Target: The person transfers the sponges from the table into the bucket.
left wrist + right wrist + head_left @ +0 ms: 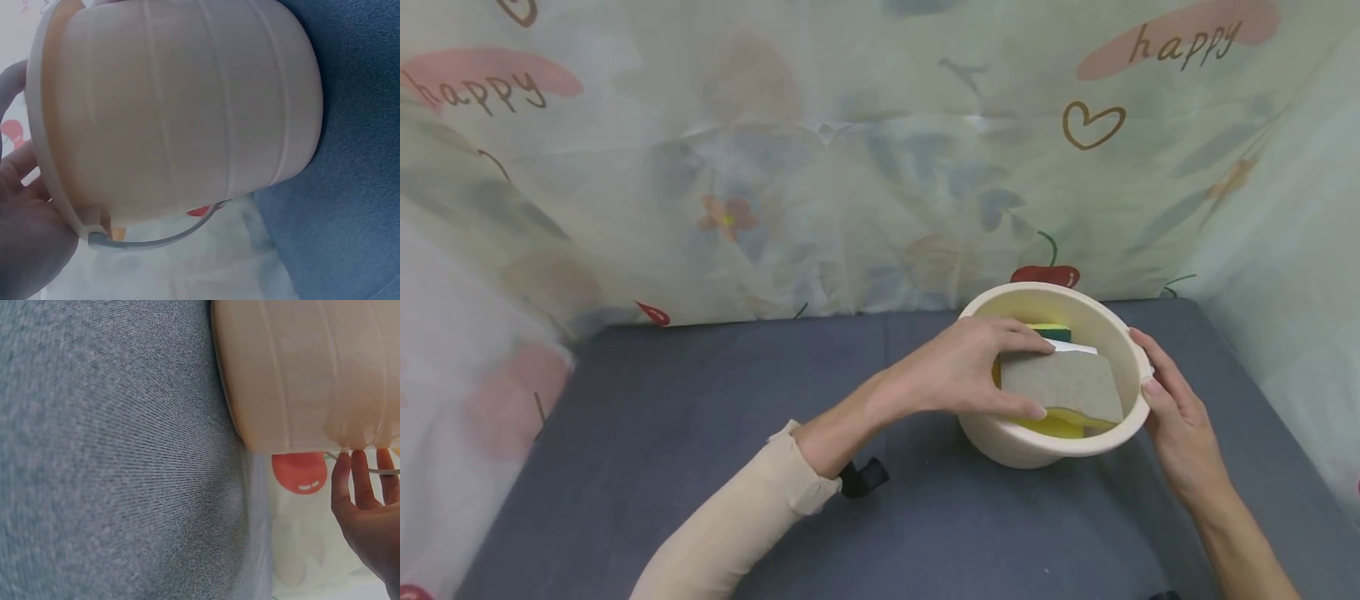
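Note:
A cream plastic bucket (pixel 1015 442) stands on the dark table at the right, its mouth tipped towards the head view. My left hand (pixel 977 367) reaches over its left rim and holds a grey-topped sponge (pixel 1063 383) inside, thumb at the near edge and fingers at the far edge. My right hand (pixel 1180 417) grips the bucket's right rim, thumb on top and fingers outside. In the right wrist view, fingertips of the right hand (pixel 369 512) press the bucket wall (pixel 300 375). In the left wrist view, the bucket's side (pixel 187 106) hides the sponge.
Behind the grey-topped sponge, a yellow and green sponge (pixel 1051 332) and a white piece (pixel 1075 347) show inside the bucket. Something yellow (pixel 1052 427) lies beneath it. A thin grey handle (pixel 156 242) hangs from the bucket. Printed curtains (pixel 820 208) surround the dark tabletop (pixel 700 400).

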Available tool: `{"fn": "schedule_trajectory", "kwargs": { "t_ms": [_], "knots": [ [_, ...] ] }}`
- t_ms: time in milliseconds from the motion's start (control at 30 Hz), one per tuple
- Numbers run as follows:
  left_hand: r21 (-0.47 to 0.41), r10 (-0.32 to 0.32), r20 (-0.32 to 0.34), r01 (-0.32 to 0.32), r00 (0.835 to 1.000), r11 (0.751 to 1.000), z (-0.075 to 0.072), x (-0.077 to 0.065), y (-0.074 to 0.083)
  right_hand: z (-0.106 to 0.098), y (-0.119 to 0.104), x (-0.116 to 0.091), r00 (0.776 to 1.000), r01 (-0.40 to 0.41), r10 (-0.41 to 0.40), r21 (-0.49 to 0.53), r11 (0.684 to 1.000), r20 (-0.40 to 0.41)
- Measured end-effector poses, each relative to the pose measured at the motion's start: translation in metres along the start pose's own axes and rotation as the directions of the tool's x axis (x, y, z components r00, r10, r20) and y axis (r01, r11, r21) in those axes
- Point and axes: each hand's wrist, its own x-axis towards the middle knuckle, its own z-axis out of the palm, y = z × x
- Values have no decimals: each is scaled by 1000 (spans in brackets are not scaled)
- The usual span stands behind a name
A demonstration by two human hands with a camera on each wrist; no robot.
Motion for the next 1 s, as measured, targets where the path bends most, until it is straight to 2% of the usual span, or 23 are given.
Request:
{"fn": "schedule_trajectory", "kwargs": {
  "t_ms": [167,367,600,767,833,900,1000],
  "knots": [
    [26,5,-29,-5,1000,1000,4,-2,0,0,0,-1,1000,0,0,-15,1000,-2],
    [74,21,-32,-18,999,997,7,-3,-1,1,0,-2,1000,1,-1,-21,1000,-8],
    [55,-5,-35,7,999,998,7,-5,-3,2,1,1,1000,14,-14,4,1000,4],
    [33,-10,-42,12,999,999,7,-7,-4,3,3,1,1000,-8,8,-14,1000,-12],
    [15,3,-62,-2,998,1000,8,-8,-5,2,3,0,999,-23,21,-57,998,-30],
    [-12,10,-89,-11,996,1000,8,-11,-5,0,3,-1,999,-27,20,-145,989,-47],
    [-39,8,-128,-13,992,999,6,-17,-7,-4,2,-3,999,-25,10,-309,951,-49]
  ]
}}
